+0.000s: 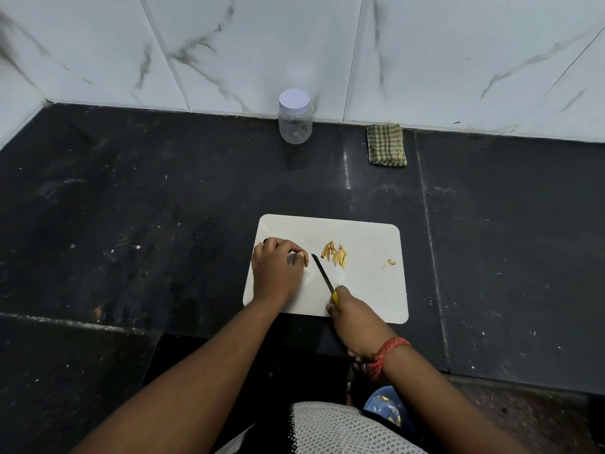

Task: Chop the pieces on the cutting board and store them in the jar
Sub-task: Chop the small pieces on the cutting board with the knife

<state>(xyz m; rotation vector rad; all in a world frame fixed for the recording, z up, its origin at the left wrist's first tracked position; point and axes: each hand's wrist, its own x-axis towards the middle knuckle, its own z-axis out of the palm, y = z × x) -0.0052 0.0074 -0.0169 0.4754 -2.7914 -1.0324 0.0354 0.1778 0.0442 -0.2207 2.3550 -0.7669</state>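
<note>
A white cutting board (370, 290) lies on the dark counter near the front edge. My left hand (276, 268) rests on its left part, fingers curled over a brown uncut piece (306, 258). My right hand (355, 317) grips a knife (322, 272) by its yellow handle; the dark blade points up-left, its tip just right of the held piece. A small heap of yellow cut strips (335, 253) lies in the board's middle, with a couple of bits (391, 262) further right. A clear jar (295, 117) with a white lid on stands at the back wall.
A folded green checked cloth (386, 145) lies against the wall right of the jar. The counter is black stone, backed by white marble tiles. A blue object (386, 409) shows below the counter edge near my right wrist.
</note>
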